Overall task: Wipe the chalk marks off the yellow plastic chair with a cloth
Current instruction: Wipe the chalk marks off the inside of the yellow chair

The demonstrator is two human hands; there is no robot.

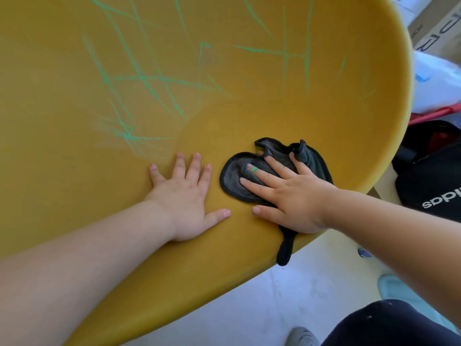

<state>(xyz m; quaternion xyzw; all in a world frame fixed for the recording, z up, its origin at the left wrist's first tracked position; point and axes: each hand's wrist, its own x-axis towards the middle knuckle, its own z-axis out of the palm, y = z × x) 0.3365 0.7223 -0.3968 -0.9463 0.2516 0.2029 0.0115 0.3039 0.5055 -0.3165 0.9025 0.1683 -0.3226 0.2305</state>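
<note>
Two hands (182, 196) (291, 196), one cloth (233, 182), one chair (324, 108), perhaps twelve chalk marks (139, 78).

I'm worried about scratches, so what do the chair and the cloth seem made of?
Chair: probably moulded plastic, matte yellow; one smooth, seamless curved shell. Cloth: soft dark grey fabric, perhaps microfibre; it crumples in folds and has a stitched black hem.

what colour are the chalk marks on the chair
Green, clearest in the head view: chalk marks across the yellow chair.
</note>
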